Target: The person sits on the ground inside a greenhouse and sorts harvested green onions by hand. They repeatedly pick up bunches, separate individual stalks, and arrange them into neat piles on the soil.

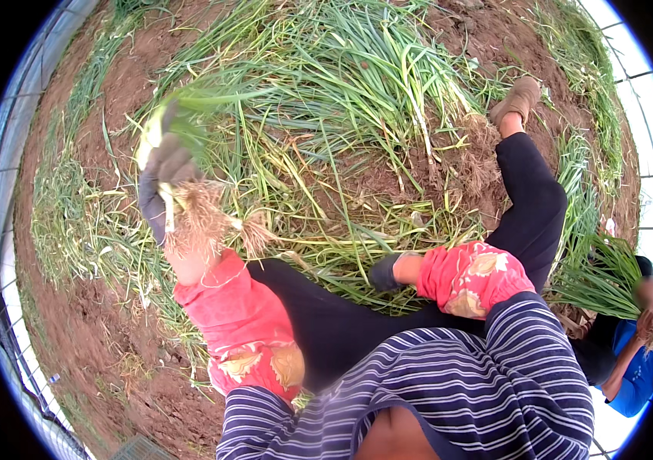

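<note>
My left hand, in a dark glove, is closed around a bunch of green onions, whose tan, stringy roots hang toward my wrist. The green leaves above it are blurred. My right hand, also in a dark glove, rests low near my lap, over leaves on the ground; its fingers are mostly hidden, so I cannot tell what they do. In front of me lies a large heap of green onions, with white stems and roots toward the right. Red patterned sleeve covers are on both forearms.
My shod foot is stretched out beside the heap's roots. Loose leaves litter the brown soil. At the right, a person in blue holds another bunch of green onions. A plastic crate stands at the lower left.
</note>
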Demonstrator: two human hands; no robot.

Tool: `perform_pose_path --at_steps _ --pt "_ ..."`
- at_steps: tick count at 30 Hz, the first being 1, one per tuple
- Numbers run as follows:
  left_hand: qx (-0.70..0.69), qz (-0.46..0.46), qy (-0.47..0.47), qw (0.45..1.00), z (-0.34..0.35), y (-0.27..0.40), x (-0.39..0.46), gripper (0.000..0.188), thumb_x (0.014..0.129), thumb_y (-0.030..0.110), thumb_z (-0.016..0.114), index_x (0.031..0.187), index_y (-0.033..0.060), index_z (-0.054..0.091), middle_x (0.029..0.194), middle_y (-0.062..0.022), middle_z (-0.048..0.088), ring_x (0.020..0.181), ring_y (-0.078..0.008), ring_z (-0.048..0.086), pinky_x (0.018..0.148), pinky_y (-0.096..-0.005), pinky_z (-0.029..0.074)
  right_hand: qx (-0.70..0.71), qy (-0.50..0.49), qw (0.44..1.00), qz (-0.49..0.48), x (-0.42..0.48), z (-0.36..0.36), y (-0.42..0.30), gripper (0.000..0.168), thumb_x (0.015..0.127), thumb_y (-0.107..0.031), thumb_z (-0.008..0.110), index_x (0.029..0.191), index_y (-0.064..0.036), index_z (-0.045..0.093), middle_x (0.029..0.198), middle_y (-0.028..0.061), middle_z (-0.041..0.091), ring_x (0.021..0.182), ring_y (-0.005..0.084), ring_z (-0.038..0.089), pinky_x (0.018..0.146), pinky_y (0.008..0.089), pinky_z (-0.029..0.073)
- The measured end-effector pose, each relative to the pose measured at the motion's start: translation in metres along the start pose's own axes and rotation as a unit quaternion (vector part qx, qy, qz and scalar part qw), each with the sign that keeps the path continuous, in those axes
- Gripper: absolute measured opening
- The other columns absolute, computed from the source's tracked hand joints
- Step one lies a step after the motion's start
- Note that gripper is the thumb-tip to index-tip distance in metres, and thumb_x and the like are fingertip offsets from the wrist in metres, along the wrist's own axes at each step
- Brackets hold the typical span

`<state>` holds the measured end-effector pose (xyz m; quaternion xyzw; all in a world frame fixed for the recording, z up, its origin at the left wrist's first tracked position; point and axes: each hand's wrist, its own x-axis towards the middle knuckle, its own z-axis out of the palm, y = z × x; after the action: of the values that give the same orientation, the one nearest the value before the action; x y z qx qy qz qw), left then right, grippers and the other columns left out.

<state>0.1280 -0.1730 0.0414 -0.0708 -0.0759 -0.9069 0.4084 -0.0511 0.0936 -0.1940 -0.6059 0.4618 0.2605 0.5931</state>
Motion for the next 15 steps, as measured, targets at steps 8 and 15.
perform_pose_path --at_steps 8,15 --pt "0.233 -0.058 0.160 0.958 -0.053 -0.028 -0.009 0.067 0.087 0.025 0.057 0.132 -0.0152 0.027 0.066 0.0030 0.038 0.062 -0.0087 0.043 0.063 -0.0245 0.041 0.185 0.647 0.734 0.087 -0.048 -0.090 0.056 0.030 0.082 -0.025 0.054 0.107 -0.011 0.061 0.105 0.0150 0.061 0.095 0.0340 0.058 0.084 0.0408 0.046" --pt "0.169 -0.161 0.264 0.936 -0.126 -0.074 -0.042 0.045 0.092 0.025 0.050 0.128 -0.0017 0.041 0.049 0.0092 0.019 0.042 -0.0040 0.022 0.048 -0.0217 0.023 0.217 0.597 0.692 0.344 -0.067 -0.141 0.152 0.029 0.079 -0.017 0.062 0.104 -0.002 0.061 0.099 0.0176 0.064 0.091 0.0317 0.061 0.081 0.0367 0.048"
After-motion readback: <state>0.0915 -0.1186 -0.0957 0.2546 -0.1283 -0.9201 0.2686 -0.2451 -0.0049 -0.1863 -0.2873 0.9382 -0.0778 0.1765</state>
